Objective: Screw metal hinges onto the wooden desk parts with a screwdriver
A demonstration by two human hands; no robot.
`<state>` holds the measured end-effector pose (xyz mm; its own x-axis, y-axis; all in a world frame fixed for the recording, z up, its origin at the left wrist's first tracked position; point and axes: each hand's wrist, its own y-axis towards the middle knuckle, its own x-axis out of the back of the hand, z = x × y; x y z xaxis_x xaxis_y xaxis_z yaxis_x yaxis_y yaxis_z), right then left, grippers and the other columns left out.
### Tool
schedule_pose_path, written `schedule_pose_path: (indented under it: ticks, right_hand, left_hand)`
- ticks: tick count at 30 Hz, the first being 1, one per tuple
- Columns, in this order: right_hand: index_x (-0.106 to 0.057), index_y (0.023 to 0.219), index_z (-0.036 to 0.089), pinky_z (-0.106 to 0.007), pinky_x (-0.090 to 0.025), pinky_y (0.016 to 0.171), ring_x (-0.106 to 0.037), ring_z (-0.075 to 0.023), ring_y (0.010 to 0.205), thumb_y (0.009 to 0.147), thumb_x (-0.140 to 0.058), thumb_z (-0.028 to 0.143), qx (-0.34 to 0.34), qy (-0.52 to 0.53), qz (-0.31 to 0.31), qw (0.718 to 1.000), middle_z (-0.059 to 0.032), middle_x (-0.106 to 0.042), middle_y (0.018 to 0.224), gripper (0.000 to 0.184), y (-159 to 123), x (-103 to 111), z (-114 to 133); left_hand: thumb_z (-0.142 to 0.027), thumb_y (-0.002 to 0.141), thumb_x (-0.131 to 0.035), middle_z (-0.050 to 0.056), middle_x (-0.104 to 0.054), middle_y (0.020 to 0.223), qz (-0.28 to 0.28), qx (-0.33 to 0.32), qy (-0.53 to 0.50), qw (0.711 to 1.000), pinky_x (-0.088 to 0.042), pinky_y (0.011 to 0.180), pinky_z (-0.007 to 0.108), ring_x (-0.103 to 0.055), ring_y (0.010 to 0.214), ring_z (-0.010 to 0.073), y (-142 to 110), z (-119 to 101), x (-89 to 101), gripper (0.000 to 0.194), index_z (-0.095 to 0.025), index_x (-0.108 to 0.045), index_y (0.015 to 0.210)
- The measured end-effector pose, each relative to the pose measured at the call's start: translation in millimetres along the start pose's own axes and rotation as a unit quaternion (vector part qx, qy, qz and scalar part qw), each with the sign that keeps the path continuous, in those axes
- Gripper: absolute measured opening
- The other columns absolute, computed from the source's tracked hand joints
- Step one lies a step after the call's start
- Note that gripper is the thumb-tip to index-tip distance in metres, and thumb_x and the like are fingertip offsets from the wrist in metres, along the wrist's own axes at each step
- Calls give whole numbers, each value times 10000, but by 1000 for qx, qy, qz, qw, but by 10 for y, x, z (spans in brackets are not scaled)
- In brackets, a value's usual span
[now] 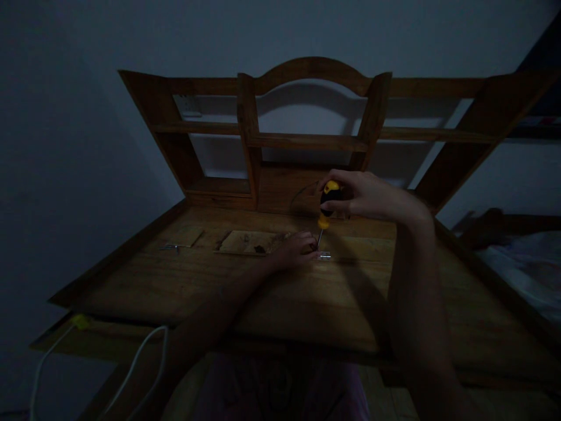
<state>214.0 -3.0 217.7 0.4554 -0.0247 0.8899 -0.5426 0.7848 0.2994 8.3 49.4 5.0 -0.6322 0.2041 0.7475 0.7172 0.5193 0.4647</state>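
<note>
Screwdriver [325, 211] tilts near-vert. in your R hand's [366, 196] wrapped fingers, tip down-left by your L hand [295, 250] (curled; can't tell if gripping), nearer the metal piece [325, 255] lying L–R on the desk [175, 289] beside its fingertips.

Wooden shelves [309, 142] up against the wall [307, 29]!
Socket [190, 106] showing through at left, white cable [165, 336] looping below by the bench's [175, 298] near edge, and over on the right, pale cloth [521, 263] bunched.

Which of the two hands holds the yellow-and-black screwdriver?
The right hand, raised above the brown wooden desktop, grips the screwdriver. The left hand is lower, beside the small shiny metal piece.
</note>
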Motion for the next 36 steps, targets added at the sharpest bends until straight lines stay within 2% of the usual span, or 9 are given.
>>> schedule_pose_path:
  ticks: [3, 8, 14, 18, 22, 27, 33, 36]
  right_hand:
    - [-635, 1013, 218, -316, -454, 692, -666, -224, 814, 859, -717, 384, -25, -23, -14, 999, -33, -719, 916, 240, 28, -33, 41]
    - [-602, 930, 209, -304, -416, 649, -648, -213, 773, 875, -714, 447, -40, -78, -39, 995, -37, -701, 875, 268, 47, -65, 88]
    - [-589, 982, 200, -323, -392, 644, -635, -244, 773, 912, -634, 557, -68, -146, -63, 985, -71, -686, 854, 367, 71, -144, 72]
    - [-613, 1092, 206, -303, -435, 692, -652, -216, 804, 884, -664, 405, -25, -87, -38, 995, -45, -709, 940, 292, 70, -130, 74]
    - [-663, 1067, 218, -292, -455, 739, -667, -195, 827, 887, -627, 297, 5, -47, -34, 998, -20, -732, 956, 201, 61, -99, 105]
    - [-672, 1016, 214, -312, -448, 731, -669, -228, 856, 919, -639, 379, -13, -73, -57, 996, -47, -730, 945, 194, 87, -133, 99]
    - [-624, 921, 197, -332, -410, 677, -650, -258, 822, 950, -590, 543, -51, -142, -78, 985, -80, -698, 876, 349, 96, -178, 87]
    - [-617, 1016, 199, -336, -422, 696, -656, -266, 857, 916, -620, 595, -40, -120, -70, 989, -79, -709, 922, 409, 73, -169, 90]
  left_hand:
    - [-391, 996, -579, 60, -644, 960, -3, 3, 8, 1000, -491, 865, 334, -611, 937, 198, -9, 1, 5, 230, -181, -635, 919]
    - [-389, 977, -617, 52, -642, 936, -13, 4, 23, 1000, -483, 831, 323, -609, 894, 189, -11, 21, -4, 223, -177, -645, 910]
    - [-359, 980, -609, 57, -636, 927, -9, -4, 26, 1000, -482, 809, 312, -604, 876, 183, -3, 19, -7, 212, -170, -655, 897]
    - [-372, 976, -615, 56, -641, 934, -15, 0, 33, 999, -485, 819, 316, -609, 881, 183, -6, 9, -8, 222, -173, -656, 887]
    - [-369, 983, -602, 58, -648, 943, -12, 2, 27, 1000, -491, 833, 319, -618, 903, 187, -3, -7, 0, 221, -176, -661, 893]
    - [-421, 917, -703, 63, -656, 974, -15, -3, 21, 1000, -495, 836, 318, -625, 926, 196, 0, -13, 7, 257, -168, -660, 892]
    - [-396, 923, -696, 62, -653, 991, -12, -5, 30, 999, -490, 864, 334, -621, 957, 206, -1, -11, -4, 225, -175, -654, 910]
    - [-395, 928, -684, 63, -653, 996, -10, 1, 32, 999, -491, 858, 336, -621, 959, 210, 0, -3, -15, 216, -182, -653, 908]
